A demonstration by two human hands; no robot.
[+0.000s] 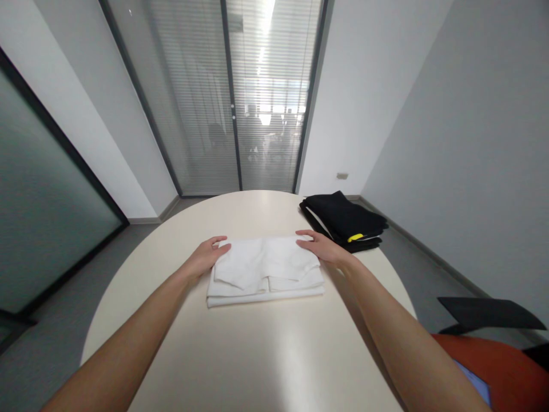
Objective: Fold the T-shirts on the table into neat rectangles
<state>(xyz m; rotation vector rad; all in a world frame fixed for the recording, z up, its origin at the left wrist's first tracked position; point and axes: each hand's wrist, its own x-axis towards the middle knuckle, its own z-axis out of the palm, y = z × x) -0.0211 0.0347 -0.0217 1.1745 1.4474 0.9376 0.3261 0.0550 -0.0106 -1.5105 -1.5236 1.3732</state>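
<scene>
A folded white garment (265, 270) lies in the middle of a round cream table (240, 355). My left hand (206, 255) rests at the garment's far left corner, fingers curled over its edge. My right hand (319, 247) lies flat on the far right corner, fingers spread on the cloth. Whether either hand pinches the fabric or only presses on it, I cannot tell.
A stack of folded black clothes (343, 220) with a yellow tag sits at the table's far right edge. An orange chair with a black armrest (493, 320) stands at the right. Glass doors with blinds (240, 97) close the far side of the room.
</scene>
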